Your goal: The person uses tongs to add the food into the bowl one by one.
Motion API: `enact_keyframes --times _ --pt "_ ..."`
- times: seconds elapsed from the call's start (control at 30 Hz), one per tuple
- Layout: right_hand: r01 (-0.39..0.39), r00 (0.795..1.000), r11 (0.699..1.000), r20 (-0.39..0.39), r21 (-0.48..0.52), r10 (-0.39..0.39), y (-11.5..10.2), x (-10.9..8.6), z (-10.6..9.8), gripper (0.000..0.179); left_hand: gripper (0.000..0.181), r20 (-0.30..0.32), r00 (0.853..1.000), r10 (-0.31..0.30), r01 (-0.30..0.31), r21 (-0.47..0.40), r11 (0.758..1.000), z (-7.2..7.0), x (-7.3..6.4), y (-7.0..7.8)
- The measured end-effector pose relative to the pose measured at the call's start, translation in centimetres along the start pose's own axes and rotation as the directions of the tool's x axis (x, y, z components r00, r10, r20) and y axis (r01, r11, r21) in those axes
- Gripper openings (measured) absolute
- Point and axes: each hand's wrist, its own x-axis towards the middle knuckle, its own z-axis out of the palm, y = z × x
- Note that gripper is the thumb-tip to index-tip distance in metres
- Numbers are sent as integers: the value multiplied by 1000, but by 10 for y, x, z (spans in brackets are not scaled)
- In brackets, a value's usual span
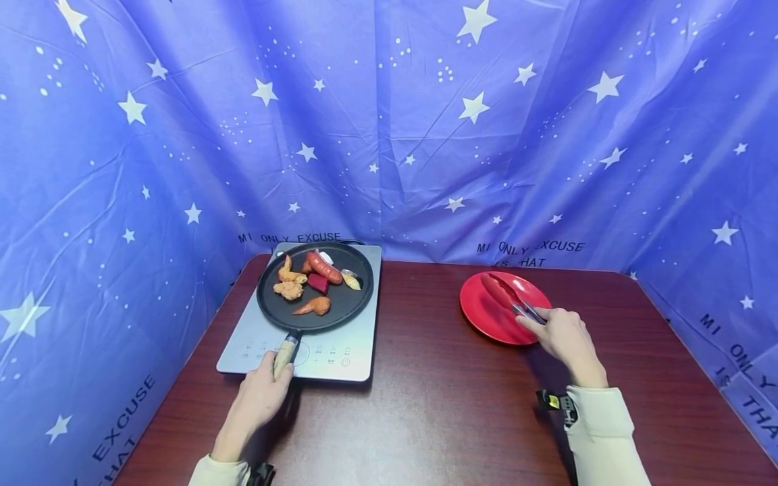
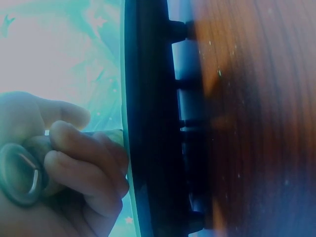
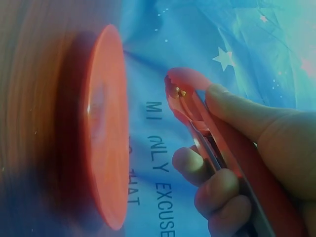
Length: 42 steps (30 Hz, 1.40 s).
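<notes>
My left hand (image 1: 258,398) grips the wooden handle (image 1: 284,356) of a round black frying pan (image 1: 286,314). In the pan lie a red sausage (image 1: 325,268), a chicken wing (image 1: 286,271), a fried chicken piece (image 1: 288,290), a dark red cube (image 1: 318,283), a browned drumstick-like piece (image 1: 316,306) and a small yellowish piece (image 1: 350,280). My right hand (image 1: 565,339) holds metal tongs with red tips (image 1: 501,289) over a red plate (image 1: 486,322). In the right wrist view, the tongs (image 3: 217,143) are held above the plate, with a small golden bit (image 3: 178,92) showing between the tips.
The pan rests on a silver induction cooktop (image 1: 358,354) at the left of the dark red wooden table (image 1: 425,405). Blue curtains (image 1: 413,169) with white stars enclose the table's back and sides. A dark cable (image 1: 352,241) runs behind the cooktop.
</notes>
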Motion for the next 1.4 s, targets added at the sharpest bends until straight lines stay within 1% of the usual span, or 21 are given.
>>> enact_keyframes --times 0.2,0.43,0.63,0.93,1.13,1.27,1.4 --pt "-7 1000 1000 14 6 7 -3 1 -1 46 30 0 1000 8 -8 -2 1000 -1 -1 1" --pt "21 1000 999 -15 27 -21 -11 4 -3 37 31 2 1000 3 -3 -2 1000 -1 -1 2" --pt "18 1000 999 -18 38 -17 -21 5 -2 31 31 4 1000 -1 1 -4 1000 -1 -1 2" --pt "51 998 997 -29 50 -49 -34 4 0 32 29 7 1000 -3 3 5 1000 -1 -2 2" --pt "82 995 995 -54 62 -79 -41 4 2 33 30 8 1000 -1 1 7 1000 -1 -1 2" --pt "112 993 991 -57 68 -108 -48 5 4 30 30 8 1000 -3 3 0 1000 -1 -1 2" --pt "119 992 990 -51 79 -115 -55 6 5 27 30 9 1000 -6 6 -2 1000 -1 -1 1"
